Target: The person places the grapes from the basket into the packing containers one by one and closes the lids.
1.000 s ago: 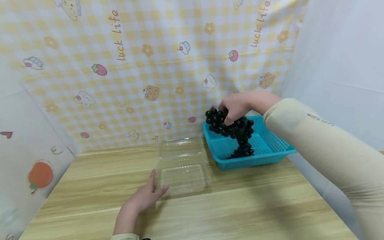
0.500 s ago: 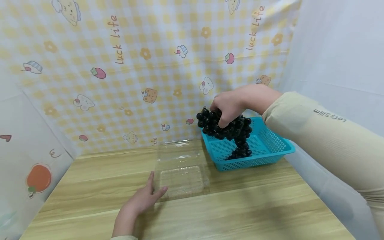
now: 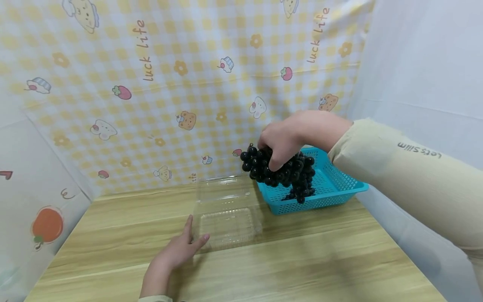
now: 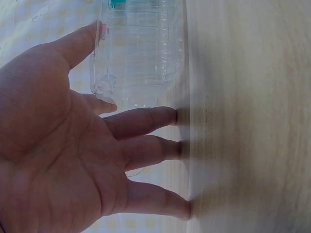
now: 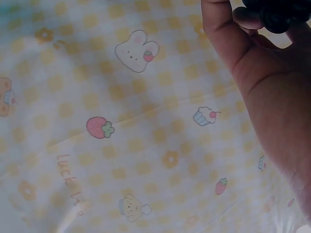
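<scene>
On the worktop (image 3: 286, 272), the left hand (image 3: 176, 251), fingers spread, touches the left side of a clear open container (image 3: 227, 226). Farther right, the right hand (image 3: 282, 140) grips dark grapes (image 3: 258, 165) above the left part of a blue basket (image 3: 328, 203).

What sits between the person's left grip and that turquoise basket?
An open, clear plastic clamshell container lies between the left grip and the turquoise basket, as the head view shows.
</scene>
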`<action>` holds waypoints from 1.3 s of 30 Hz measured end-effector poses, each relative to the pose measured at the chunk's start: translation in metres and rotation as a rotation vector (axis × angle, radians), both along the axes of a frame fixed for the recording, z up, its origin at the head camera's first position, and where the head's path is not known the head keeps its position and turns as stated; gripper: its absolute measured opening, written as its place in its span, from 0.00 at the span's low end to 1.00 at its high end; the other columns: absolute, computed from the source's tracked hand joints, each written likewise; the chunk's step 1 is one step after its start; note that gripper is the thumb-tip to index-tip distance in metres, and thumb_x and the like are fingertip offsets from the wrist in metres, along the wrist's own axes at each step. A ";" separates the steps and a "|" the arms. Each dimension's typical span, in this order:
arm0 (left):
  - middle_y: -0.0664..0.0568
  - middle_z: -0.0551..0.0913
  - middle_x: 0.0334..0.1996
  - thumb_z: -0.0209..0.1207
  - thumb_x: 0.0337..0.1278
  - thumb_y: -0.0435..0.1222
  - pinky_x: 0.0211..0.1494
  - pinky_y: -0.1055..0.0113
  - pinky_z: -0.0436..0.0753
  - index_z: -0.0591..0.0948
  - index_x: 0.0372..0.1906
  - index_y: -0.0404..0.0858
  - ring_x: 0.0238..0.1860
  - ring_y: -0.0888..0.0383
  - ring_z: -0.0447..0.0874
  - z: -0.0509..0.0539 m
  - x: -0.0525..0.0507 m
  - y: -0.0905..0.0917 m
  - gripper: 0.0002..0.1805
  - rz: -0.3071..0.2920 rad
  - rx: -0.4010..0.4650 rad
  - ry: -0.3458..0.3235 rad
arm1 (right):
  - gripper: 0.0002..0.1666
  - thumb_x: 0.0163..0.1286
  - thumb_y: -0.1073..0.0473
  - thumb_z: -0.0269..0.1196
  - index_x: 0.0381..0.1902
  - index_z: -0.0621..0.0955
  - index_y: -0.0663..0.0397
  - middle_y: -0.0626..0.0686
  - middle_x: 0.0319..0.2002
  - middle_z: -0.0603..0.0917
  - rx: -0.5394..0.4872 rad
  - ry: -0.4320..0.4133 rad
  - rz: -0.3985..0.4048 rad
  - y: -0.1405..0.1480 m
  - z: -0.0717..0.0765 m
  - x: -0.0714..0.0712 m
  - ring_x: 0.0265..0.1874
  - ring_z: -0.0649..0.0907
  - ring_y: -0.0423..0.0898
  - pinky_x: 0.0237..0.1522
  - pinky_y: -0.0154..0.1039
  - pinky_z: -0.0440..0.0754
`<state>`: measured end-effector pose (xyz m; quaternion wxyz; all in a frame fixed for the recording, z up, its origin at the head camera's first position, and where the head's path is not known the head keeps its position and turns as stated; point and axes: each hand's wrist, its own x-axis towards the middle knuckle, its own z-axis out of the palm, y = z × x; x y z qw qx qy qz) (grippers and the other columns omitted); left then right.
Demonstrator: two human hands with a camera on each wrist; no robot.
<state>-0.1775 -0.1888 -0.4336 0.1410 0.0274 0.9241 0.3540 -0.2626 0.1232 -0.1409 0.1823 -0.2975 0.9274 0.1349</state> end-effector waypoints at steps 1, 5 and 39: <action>0.22 0.69 0.74 0.53 0.76 0.64 0.72 0.21 0.68 0.36 0.87 0.36 0.70 0.19 0.72 0.000 0.000 0.000 0.58 0.000 -0.001 0.000 | 0.46 0.67 0.44 0.67 0.80 0.70 0.51 0.54 0.79 0.71 0.000 0.003 0.006 -0.001 0.000 0.002 0.77 0.72 0.52 0.78 0.56 0.74; 0.23 0.70 0.74 0.53 0.76 0.64 0.72 0.21 0.68 0.36 0.87 0.37 0.70 0.19 0.72 0.001 0.000 -0.001 0.58 0.003 -0.012 0.000 | 0.38 0.66 0.44 0.67 0.72 0.78 0.50 0.52 0.70 0.78 0.000 0.007 0.041 -0.006 -0.001 0.009 0.64 0.79 0.49 0.69 0.52 0.80; 0.22 0.72 0.72 0.54 0.75 0.65 0.74 0.23 0.67 0.36 0.87 0.38 0.71 0.20 0.72 -0.002 -0.002 -0.001 0.59 0.019 -0.017 0.003 | 0.11 0.66 0.53 0.66 0.29 0.73 0.46 0.53 0.51 0.75 -0.018 -0.034 0.188 -0.050 -0.021 0.014 0.41 0.71 0.47 0.40 0.41 0.71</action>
